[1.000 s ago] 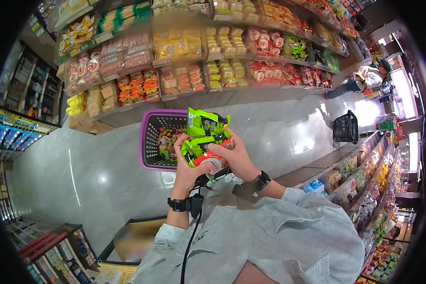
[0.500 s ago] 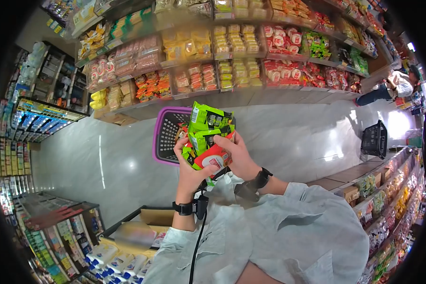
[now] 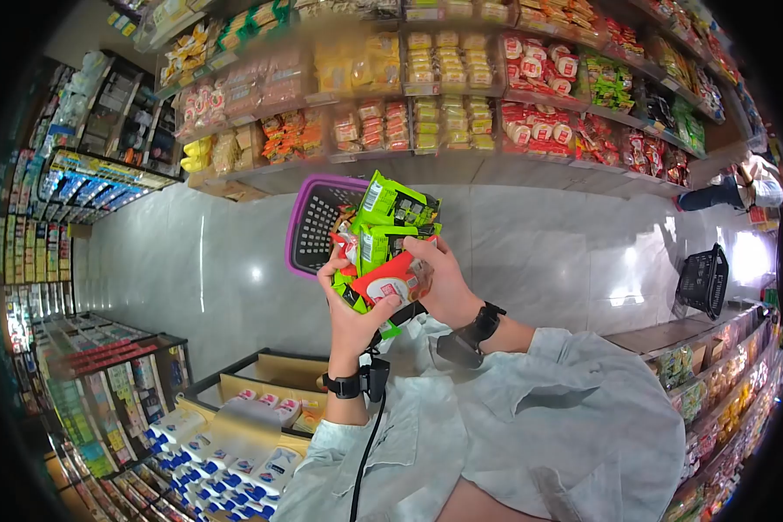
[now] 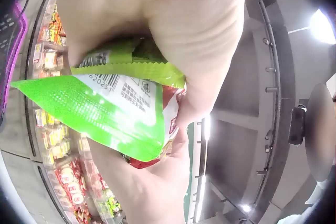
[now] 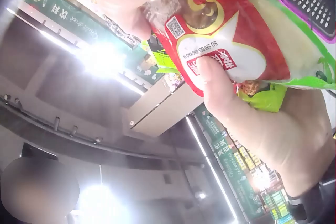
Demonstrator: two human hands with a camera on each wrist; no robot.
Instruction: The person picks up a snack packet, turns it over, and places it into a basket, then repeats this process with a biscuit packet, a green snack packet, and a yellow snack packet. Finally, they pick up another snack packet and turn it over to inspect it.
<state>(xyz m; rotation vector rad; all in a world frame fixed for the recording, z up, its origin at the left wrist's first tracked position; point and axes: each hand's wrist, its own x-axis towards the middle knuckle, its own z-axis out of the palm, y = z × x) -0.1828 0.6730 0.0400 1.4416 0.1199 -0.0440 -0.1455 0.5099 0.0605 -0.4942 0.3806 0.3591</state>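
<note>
Both hands hold a bunch of snack packets in front of the body in the head view. The left hand (image 3: 351, 324) grips from below left, its thumb on the white label of a red packet (image 3: 376, 285). The right hand (image 3: 449, 291) grips the right side, thumb along the red packet's upper edge. Behind it fan out bright green packets (image 3: 400, 207), one printed with a barcode. The right wrist view shows the red packet's label and QR code (image 5: 175, 26). A green packet back (image 4: 113, 111) with small print fills the left wrist view's middle.
A dark shopping basket with a purple rim (image 3: 293, 228) stands beyond the hands, packets inside. Shelves of bagged snacks (image 3: 452, 65) line the far side. A black basket (image 3: 703, 280) sits on the floor at right, near a person (image 3: 713, 197). White bottles (image 3: 222, 474) fill a lower-left display.
The head view has shifted, so shelves and the black basket appear farther right and white bottles show lower left. The red packet's label faces up more. Both hands keep their hold.
</note>
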